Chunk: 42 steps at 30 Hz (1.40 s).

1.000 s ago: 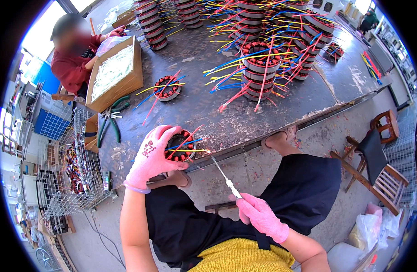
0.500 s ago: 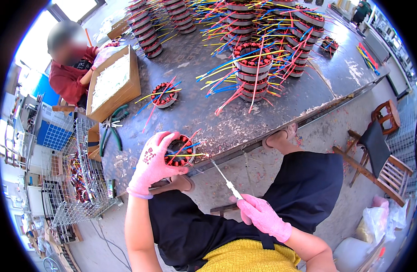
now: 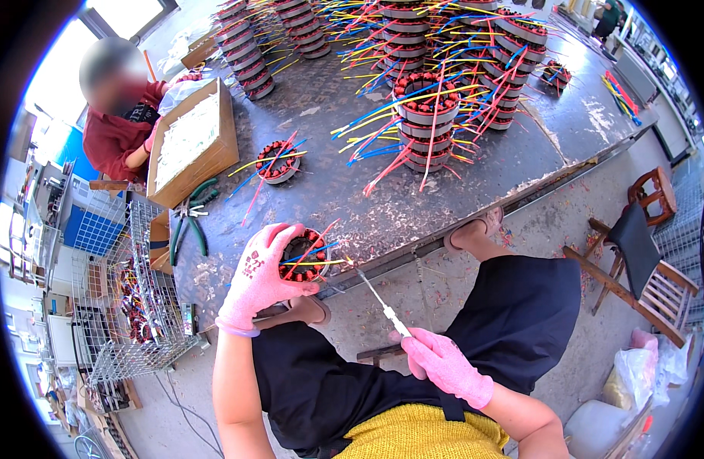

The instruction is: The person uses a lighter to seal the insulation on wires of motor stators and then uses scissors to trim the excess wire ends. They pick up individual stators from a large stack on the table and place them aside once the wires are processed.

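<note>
My left hand (image 3: 258, 269), in a pink glove, is closed round a motor stator (image 3: 319, 269) with red windings at the table's near edge. Red, blue and yellow lead wires stick out from the stator to the right. In my right hand (image 3: 443, 366), also gloved in pink, is a white long-necked lighter (image 3: 390, 312) pointing up and left. A small orange flame (image 3: 348, 261) glows at its tip, close to the end of the yellow wire; whether they touch is too small to tell. A second stator (image 3: 278, 162) lies flat on the table farther off.
Tall stacks of wired stators (image 3: 427, 122) stand across the table (image 3: 321, 99). Left lie green-handled pliers (image 3: 190, 222) and a cardboard box (image 3: 228, 138) of white pieces, with a co-worker (image 3: 121, 138) behind it. A wire basket (image 3: 149, 321) stands lower left; a wooden chair (image 3: 642, 268) at right.
My hands, the stator and the lighter stay almost in place. The co-worker's arm has shifted beside the cardboard box.
</note>
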Available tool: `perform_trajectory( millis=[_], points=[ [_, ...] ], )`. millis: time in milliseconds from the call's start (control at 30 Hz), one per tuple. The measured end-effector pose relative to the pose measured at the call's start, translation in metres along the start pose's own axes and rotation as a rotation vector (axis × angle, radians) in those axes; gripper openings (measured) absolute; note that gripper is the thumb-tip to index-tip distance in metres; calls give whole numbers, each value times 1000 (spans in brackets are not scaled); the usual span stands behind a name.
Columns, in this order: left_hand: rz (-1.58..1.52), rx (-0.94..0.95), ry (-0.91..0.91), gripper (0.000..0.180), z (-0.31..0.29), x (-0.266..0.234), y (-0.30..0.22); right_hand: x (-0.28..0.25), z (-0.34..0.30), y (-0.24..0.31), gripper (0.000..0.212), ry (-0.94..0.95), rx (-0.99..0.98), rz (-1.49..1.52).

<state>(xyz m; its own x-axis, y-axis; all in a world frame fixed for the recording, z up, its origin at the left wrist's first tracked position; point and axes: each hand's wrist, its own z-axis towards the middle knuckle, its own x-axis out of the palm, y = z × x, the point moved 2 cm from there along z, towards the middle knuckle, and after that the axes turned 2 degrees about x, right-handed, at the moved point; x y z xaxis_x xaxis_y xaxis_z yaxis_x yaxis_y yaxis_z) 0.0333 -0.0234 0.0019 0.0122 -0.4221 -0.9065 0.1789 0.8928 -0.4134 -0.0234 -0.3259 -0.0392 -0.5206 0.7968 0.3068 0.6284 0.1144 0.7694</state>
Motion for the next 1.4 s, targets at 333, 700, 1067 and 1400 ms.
perform_trajectory(
  millis=[333, 700, 1067, 1400],
  points=[
    [2, 7, -7, 90, -1, 0, 0, -1, 0, 1, 37, 3, -3, -52],
    [-10, 7, -4, 92, -1, 0, 0, -2, 0, -1, 38, -10, -1, -55],
    [-21, 132, 45, 96, -3, -3, 5, 0, 0, -1, 37, -26, 12, 52],
    [43, 23, -4, 94, -2, 0, -4, -3, -4, -9, 39, -13, 29, -17]
  ],
)
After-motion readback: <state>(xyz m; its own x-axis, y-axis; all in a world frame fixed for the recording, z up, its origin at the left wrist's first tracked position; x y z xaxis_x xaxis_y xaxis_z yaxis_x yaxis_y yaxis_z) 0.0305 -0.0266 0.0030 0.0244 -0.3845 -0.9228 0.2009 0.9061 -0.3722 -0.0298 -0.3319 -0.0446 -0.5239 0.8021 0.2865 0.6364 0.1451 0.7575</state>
